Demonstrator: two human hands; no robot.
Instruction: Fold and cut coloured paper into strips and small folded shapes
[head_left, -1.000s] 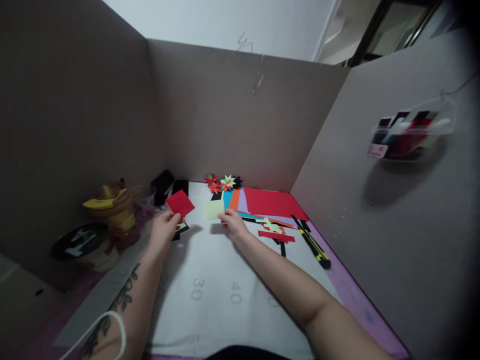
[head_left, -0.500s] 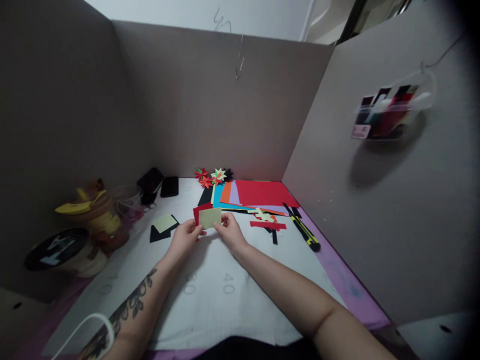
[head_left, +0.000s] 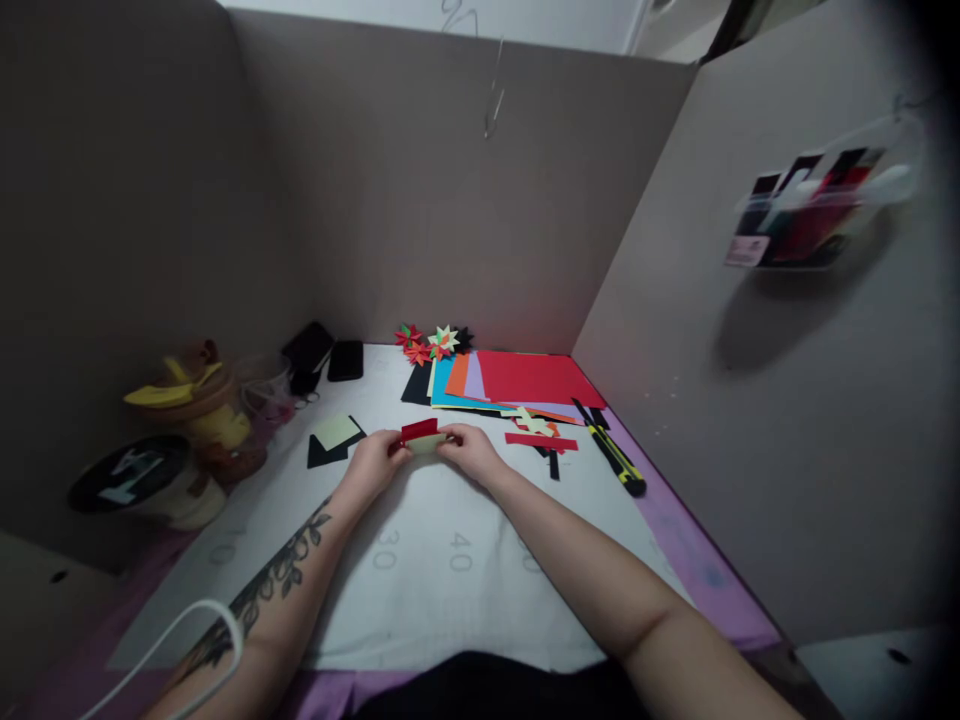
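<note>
item, held: one red paper piece (head_left: 418, 430) and one pale green paper piece (head_left: 426, 444), the green in front and the red showing above it; both were raised between the two hands, over the middle of a white mat (head_left: 450, 625) printed with grey numerals.

left hand (head_left: 377, 462): thumb and fingers pinched the left ends of the two pieces. forearm tattooed with leaves; a white cord (head_left: 234, 640) looped beside it.

right hand (head_left: 472, 450): thumb and fingers pinched the right end of the green piece; whether they gripped the red one as well could not be told.

beside the left hand: a second pale green piece (head_left: 337, 432), lying on black paper (head_left: 324, 453).

beyond the hands: overlapping large sheets, comprising a red sheet (head_left: 536, 378), a lavender sheet (head_left: 475, 378), an orange sheet (head_left: 456, 376), a blue sheet (head_left: 444, 392) and a black sheet (head_left: 415, 385). behind these stood a cluster of folded paper stars (head_left: 444, 340).

to the right: a loose heap of pale strips (head_left: 531, 422), a red strip (head_left: 541, 441) and a black strip (head_left: 554, 465); near them, a black-and-yellow cutter (head_left: 619, 462), lying aslant.

to the left: two dark flat objects, one a black rectangle (head_left: 346, 361); a clear cup (head_left: 262, 390); a yellow-and-brown pot (head_left: 217, 425); a container with a black round top (head_left: 131, 473) bearing a white letter.

on the right-hand wall: a hanging clear holder (head_left: 825, 220), its contents blurred.
</note>
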